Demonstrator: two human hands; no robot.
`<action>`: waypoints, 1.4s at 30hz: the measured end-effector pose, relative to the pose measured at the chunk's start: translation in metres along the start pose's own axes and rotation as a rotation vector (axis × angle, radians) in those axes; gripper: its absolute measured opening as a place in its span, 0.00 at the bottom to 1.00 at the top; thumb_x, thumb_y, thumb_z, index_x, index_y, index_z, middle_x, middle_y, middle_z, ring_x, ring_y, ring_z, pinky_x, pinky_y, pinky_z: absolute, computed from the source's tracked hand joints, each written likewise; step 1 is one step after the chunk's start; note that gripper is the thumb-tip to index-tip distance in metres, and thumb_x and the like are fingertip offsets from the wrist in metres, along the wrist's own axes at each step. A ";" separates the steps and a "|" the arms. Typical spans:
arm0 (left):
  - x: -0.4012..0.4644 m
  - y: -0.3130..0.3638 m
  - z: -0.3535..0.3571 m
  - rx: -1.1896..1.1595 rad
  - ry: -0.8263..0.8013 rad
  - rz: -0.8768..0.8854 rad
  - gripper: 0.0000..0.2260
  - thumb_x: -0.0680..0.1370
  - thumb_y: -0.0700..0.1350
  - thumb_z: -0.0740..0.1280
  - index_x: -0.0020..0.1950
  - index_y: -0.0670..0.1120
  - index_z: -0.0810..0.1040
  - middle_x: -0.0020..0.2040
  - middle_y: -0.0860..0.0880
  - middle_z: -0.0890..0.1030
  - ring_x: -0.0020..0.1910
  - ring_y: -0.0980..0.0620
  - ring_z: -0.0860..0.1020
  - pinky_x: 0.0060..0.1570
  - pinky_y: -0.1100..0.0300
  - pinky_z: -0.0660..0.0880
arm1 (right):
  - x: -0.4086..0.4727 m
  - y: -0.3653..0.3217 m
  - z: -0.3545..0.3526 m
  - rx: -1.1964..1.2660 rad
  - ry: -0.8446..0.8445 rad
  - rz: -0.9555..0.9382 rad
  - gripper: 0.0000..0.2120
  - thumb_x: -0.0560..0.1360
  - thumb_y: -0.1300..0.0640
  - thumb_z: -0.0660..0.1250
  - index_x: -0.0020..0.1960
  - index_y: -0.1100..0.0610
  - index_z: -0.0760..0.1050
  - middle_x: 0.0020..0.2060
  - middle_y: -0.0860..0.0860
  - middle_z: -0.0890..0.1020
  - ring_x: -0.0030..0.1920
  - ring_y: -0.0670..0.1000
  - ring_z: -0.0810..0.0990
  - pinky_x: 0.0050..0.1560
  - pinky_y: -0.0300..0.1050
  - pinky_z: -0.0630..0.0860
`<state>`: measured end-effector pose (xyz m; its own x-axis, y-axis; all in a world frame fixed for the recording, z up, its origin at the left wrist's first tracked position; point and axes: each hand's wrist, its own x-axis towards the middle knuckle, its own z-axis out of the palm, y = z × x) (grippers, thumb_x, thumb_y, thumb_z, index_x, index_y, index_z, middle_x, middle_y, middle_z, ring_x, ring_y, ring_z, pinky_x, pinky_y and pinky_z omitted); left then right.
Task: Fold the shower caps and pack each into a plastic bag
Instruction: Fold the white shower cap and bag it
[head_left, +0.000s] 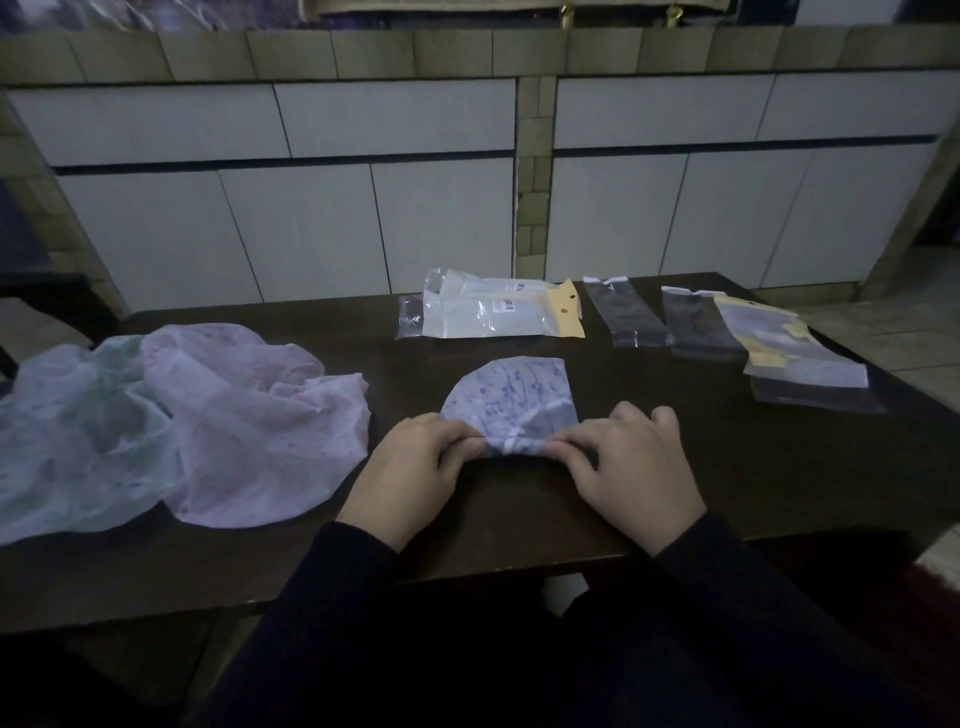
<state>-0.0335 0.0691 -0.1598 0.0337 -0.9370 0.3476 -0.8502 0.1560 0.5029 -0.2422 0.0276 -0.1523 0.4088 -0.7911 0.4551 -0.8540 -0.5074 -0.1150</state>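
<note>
On the dark, smooth tabletop (727, 467) a thin, papery shower cap (511, 402) with a pale blue-violet ground and small darker printed marks lies folded into a fan-like wedge, its rounded edge pointing away from the person and its gathered white elastic hem bunched at the near end. The left hand (410, 470) pinches the left side of that bunched end, its grip narrow with fingertips curled onto the fabric. The right hand (631, 467) pinches the right side in the same way, thumb and forefinger closed on the crinkled hem while the other fingers rest bent on the wood. Both wrists come out of dark sleeves.

Well to the left of the left hand lies a loose heap of unfolded caps: a pink-lilac cap (249, 415), wrinkled and semi-sheer, overlaps a pale green cap (67, 447) of the same thin stuff.

Beyond the two hands, past the folded cap, rest glossy packed bags (488, 312), white inside with a yellow card header pierced by a hole. Farther right of the right hand lie flat, clear empty plastic bags (631, 317), narrow and rectangular, and beside them a stack of header bags (795, 348) with a yellow top strip
</note>
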 end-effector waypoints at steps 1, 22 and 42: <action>0.002 0.002 -0.001 0.003 -0.015 -0.023 0.05 0.78 0.51 0.65 0.46 0.56 0.80 0.42 0.57 0.78 0.47 0.56 0.76 0.50 0.59 0.72 | 0.001 0.001 -0.001 0.006 -0.013 -0.002 0.15 0.78 0.39 0.55 0.52 0.41 0.79 0.42 0.39 0.81 0.44 0.44 0.70 0.46 0.45 0.57; 0.020 0.012 0.011 0.241 0.037 0.156 0.16 0.75 0.37 0.64 0.58 0.52 0.81 0.56 0.54 0.79 0.48 0.57 0.66 0.49 0.61 0.66 | 0.028 -0.001 0.007 0.104 -0.097 -0.163 0.12 0.79 0.55 0.61 0.60 0.47 0.78 0.55 0.44 0.79 0.56 0.47 0.73 0.58 0.47 0.67; 0.016 0.003 0.005 0.139 -0.008 0.077 0.09 0.77 0.54 0.67 0.54 0.56 0.82 0.50 0.58 0.78 0.52 0.55 0.76 0.54 0.49 0.73 | 0.018 0.010 0.014 0.300 -0.048 -0.174 0.11 0.77 0.51 0.66 0.56 0.52 0.81 0.48 0.47 0.83 0.50 0.46 0.78 0.54 0.43 0.73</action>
<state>-0.0382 0.0529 -0.1564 -0.0385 -0.9266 0.3740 -0.9145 0.1835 0.3605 -0.2387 0.0030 -0.1575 0.5611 -0.6953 0.4492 -0.6403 -0.7085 -0.2968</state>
